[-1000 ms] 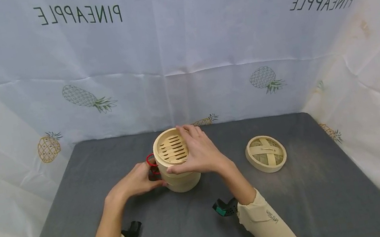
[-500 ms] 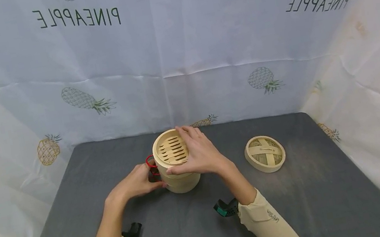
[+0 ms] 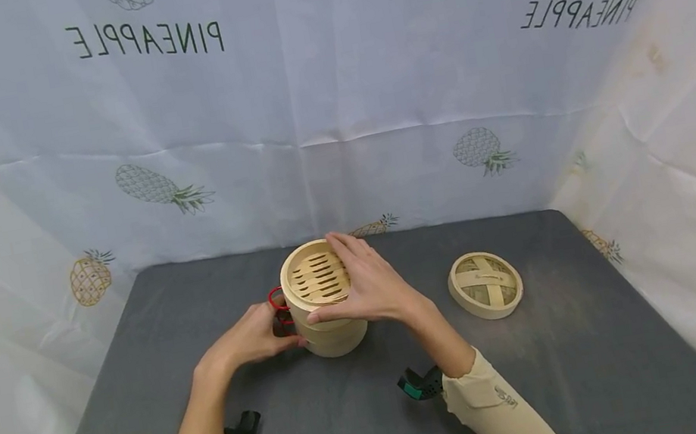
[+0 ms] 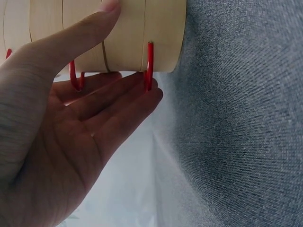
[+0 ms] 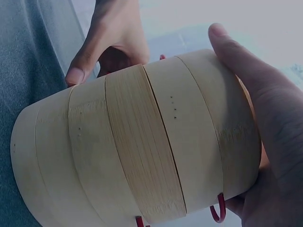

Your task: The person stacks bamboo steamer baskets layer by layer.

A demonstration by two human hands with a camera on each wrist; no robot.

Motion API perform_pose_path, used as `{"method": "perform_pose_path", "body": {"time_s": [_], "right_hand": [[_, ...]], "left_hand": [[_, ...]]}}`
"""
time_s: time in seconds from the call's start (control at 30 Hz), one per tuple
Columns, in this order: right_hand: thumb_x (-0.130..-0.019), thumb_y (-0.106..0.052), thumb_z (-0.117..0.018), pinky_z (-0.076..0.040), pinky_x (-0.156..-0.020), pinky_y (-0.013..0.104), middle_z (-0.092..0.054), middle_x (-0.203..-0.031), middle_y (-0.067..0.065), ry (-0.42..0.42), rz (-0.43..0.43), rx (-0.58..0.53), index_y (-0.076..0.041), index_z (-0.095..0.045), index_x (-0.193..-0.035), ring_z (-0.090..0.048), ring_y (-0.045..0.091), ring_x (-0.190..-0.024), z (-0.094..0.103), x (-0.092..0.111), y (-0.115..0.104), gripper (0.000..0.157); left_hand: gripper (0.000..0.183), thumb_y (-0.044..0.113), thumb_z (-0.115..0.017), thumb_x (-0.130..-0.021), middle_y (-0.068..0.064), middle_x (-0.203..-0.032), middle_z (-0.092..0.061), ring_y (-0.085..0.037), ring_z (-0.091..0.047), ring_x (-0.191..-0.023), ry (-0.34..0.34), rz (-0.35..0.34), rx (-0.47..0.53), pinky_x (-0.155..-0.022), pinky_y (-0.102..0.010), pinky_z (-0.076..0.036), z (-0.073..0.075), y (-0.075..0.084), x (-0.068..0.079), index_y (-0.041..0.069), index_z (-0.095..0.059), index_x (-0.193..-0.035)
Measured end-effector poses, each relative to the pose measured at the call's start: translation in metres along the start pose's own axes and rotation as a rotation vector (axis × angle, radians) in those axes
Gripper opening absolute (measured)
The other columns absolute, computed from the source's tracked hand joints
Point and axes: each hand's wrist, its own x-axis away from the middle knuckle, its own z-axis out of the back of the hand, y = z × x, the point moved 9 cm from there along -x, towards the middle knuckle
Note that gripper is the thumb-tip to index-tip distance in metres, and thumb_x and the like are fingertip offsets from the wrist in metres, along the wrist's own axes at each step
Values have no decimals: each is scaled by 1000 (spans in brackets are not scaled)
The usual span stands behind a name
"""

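A stack of round bamboo steamer baskets point(image 3: 336, 340) stands on the dark table, its slatted top tier point(image 3: 313, 278) uncovered. My left hand point(image 3: 249, 336) grips the lower tiers from the left. In the left wrist view its thumb lies along the wall, with the fingers behind near the red loop handles point(image 4: 150, 66). My right hand point(image 3: 369, 284) holds the top tier by its rim from the right, thumb at the front and fingers at the far side. Tier seams point(image 5: 162, 135) show in the right wrist view, and the tiers sit against one another.
A round woven bamboo lid point(image 3: 487, 284) lies on the table point(image 3: 555, 382) to the right of the stack. A pale curtain point(image 3: 366, 76) printed with pineapples hangs behind and along both sides. Black wrist straps point(image 3: 243, 429) are on both forearms.
Both hands keep their places on the steamer stack. The head view has shifted slightly, so the scene sits a little lower in it. The lid has not moved on the table.
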Motion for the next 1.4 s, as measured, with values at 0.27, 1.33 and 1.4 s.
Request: {"method": "perform_pose_path", "body": {"time_s": [0.27, 1.33, 1.4], "right_hand": [[-73, -91, -76, -33, -130, 67, -28, -180, 11, 16, 24, -43, -14, -23, -174, -30, 39, -166, 7, 4, 4, 138], [-77, -86, -78, -33, -127, 73, -24, -181, 10, 134, -86, -146, -27, -18, -175, -26, 38, -168, 48, 56, 55, 130], [-79, -77, -84, -34, -126, 73, -24, -181, 9, 140, -89, -152, -27, -19, -175, -26, 38, -168, 51, 57, 57, 127]], "left_hand": [[57, 22, -92, -88, -13, -114, -78, -25, -77, -99, 9, 8, -26, -84, -39, -65, 1, -1, -1, -3, -65, -131], [64, 22, -91, -90, -15, -126, -76, -30, -78, -108, 2, -15, -1, -90, -44, -65, -2, -1, -1, 1, -59, -142], [62, 22, -91, -90, -15, -123, -77, -30, -78, -107, 2, -11, -5, -88, -42, -65, -2, -2, -1, 0, -61, -139]]}}
